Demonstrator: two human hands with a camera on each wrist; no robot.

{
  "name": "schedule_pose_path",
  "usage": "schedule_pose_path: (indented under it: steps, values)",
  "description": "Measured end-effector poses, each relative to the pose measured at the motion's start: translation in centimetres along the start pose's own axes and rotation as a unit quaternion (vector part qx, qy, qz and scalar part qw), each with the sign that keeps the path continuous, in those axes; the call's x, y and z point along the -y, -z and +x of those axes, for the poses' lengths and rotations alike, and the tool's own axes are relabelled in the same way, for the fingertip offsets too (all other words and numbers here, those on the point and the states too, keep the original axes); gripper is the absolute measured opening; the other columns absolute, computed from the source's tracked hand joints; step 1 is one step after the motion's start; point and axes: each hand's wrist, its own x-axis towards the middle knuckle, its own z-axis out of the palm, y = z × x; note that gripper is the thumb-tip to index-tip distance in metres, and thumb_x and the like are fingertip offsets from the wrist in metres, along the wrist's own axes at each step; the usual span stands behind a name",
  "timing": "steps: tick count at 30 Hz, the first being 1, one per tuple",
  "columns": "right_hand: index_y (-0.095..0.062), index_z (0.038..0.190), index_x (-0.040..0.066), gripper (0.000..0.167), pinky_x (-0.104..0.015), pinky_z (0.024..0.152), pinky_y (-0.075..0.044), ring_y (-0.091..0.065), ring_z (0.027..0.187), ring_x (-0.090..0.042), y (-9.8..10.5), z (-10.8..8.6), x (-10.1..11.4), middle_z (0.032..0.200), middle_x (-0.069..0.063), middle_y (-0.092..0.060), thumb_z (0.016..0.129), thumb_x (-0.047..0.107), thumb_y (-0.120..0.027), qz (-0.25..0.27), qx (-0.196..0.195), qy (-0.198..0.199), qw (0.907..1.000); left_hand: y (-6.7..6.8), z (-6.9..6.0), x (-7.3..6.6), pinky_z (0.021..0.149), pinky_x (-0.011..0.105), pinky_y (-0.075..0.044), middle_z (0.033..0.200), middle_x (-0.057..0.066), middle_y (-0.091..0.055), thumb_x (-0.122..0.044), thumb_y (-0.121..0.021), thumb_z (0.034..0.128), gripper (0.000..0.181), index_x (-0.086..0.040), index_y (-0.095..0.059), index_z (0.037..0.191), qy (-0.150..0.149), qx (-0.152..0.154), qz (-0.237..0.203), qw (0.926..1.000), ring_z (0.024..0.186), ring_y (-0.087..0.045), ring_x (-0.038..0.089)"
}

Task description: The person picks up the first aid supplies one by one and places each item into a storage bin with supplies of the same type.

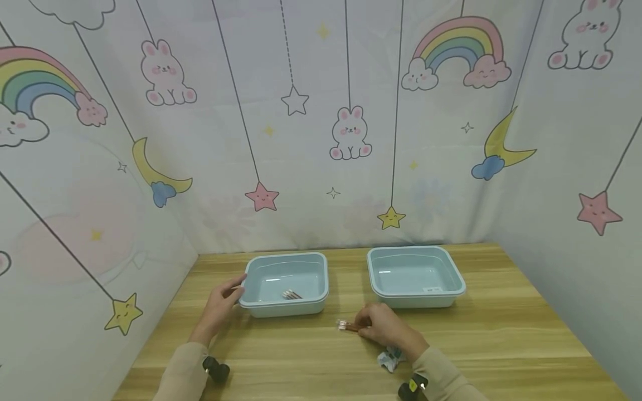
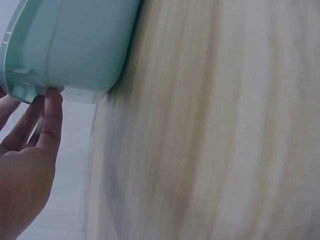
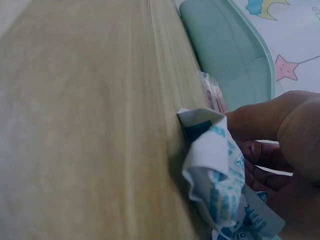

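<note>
My left hand (image 1: 219,307) touches the left rim of the left light-blue tub (image 1: 286,307), its fingertips against the side in the left wrist view. Several white-tipped swabs (image 1: 291,294) lie inside that tub. With thumb and fingers, my right hand (image 1: 388,328) pinches a small clear packet of brown sticks with white tips (image 1: 343,325), just above or on the table between the tubs' front sides. Beside the right wrist lies a crumpled white and teal wrapper (image 1: 388,359), which in the right wrist view hides part of the fingers.
A second light-blue tub (image 1: 416,301) stands at the back right of the wooden table (image 1: 301,356), with a small label inside. Behind the table hangs a patterned curtain (image 1: 311,150). Black devices are on both wrists.
</note>
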Motion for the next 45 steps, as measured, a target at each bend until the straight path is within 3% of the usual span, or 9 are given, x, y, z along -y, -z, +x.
schedule_pose_path:
  steps: [5, 13, 32, 45]
  values:
    - [-0.076, 0.088, 0.013, 0.011, -0.021, 0.066, -0.051, -0.057, 0.075, -0.004, -0.04, -0.01, -0.07, 0.082, 0.008, -0.067, 0.078, 0.011, -0.079, 0.010, -0.005, 0.003, 0.9999, 0.03, 0.00, -0.16, 0.097, 0.028, -0.051, 0.152, 0.016, -0.040, -0.017, -0.051, 0.1019, 0.044, -0.008, -0.046, 0.145, 0.003, 0.005, -0.006, 1.0000, 0.130, -0.048, 0.036]
    - [-0.076, 0.087, 0.013, 0.011, -0.023, 0.065, -0.048, -0.054, 0.074, -0.003, -0.03, -0.17, -0.18, 0.081, 0.004, -0.069, 0.080, 0.005, -0.073, -0.010, -0.008, 0.042, 0.9990, 0.01, -0.14, -0.24, 0.096, 0.027, -0.051, 0.151, 0.016, -0.042, -0.016, -0.050, 0.1020, 0.044, -0.007, -0.045, 0.145, 0.005, 0.005, -0.001, 1.0000, 0.129, -0.049, 0.035]
    - [-0.076, 0.089, 0.014, 0.009, -0.021, 0.066, -0.050, -0.056, 0.076, -0.002, -0.11, -0.29, -0.45, 0.083, 0.007, -0.067, 0.082, 0.009, -0.073, -0.006, -0.017, 0.034, 0.9992, -0.12, -0.19, -0.22, 0.094, 0.025, -0.052, 0.150, 0.015, -0.044, -0.019, -0.051, 0.1016, 0.044, -0.010, -0.047, 0.145, -0.004, -0.005, 0.002, 1.0000, 0.127, -0.051, 0.034]
    - [-0.075, 0.086, 0.015, 0.009, -0.021, 0.064, -0.050, -0.056, 0.071, -0.002, 0.43, -0.18, 0.05, 0.079, 0.007, -0.068, 0.080, 0.008, -0.073, -0.009, -0.039, 0.049, 0.9980, -0.12, 0.15, 0.10, 0.093, 0.023, -0.052, 0.149, 0.015, -0.045, -0.019, -0.051, 0.1014, 0.044, -0.009, -0.047, 0.144, -0.002, -0.006, 0.000, 1.0000, 0.126, -0.052, 0.032]
